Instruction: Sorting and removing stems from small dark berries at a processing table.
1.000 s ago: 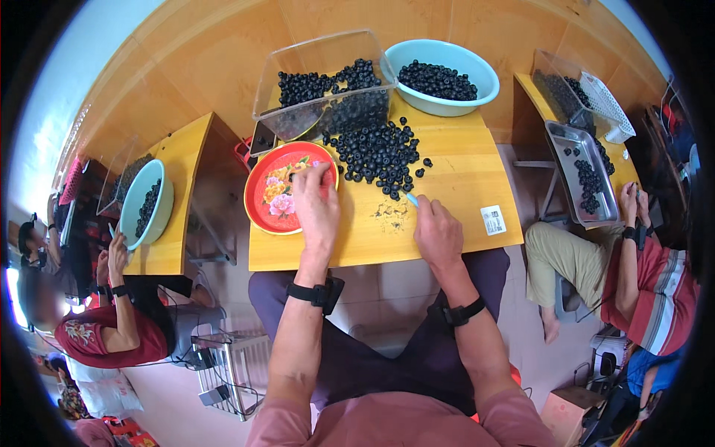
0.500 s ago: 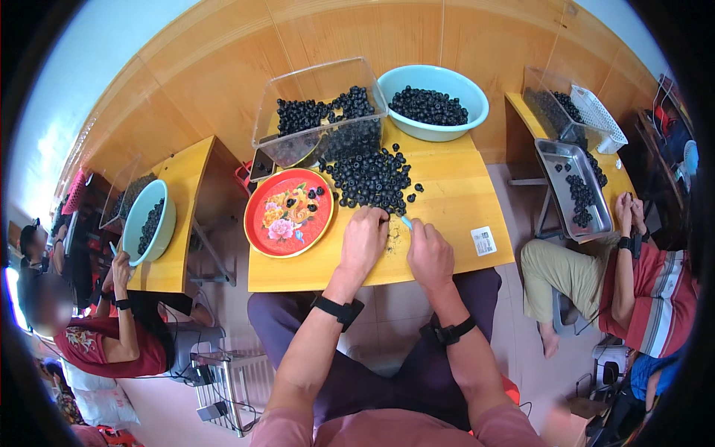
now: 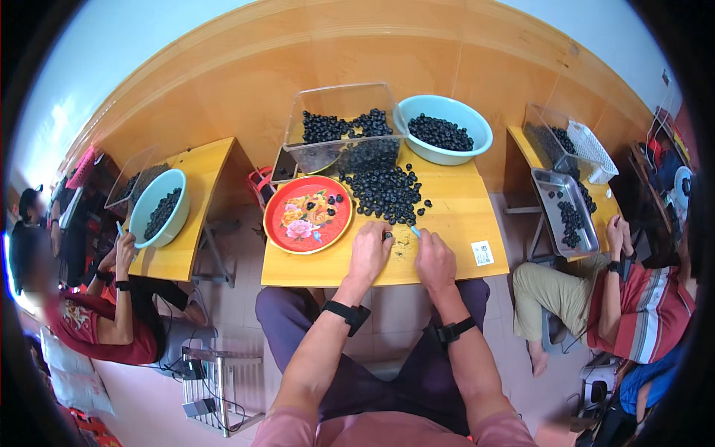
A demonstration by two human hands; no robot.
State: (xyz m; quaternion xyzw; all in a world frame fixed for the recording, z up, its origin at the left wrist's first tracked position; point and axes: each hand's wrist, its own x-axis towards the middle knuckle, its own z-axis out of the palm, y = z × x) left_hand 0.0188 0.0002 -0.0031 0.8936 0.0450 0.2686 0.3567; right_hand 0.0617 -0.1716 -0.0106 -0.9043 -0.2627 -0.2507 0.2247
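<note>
- Two hands rest side by side on the near edge of the yellow table, just this side of the pile of dark round fruits.
- Left hand pinches one dark fruit between its fingertips, closed on it.
- Right hand is curled shut around a small light-blue tool, its tip pointing toward that fruit.
- Left of the pile lies a red flowered tray with a few fruits on it.
- Behind the pile stand a clear plastic bin and a teal bowl, both holding fruits.
</note>
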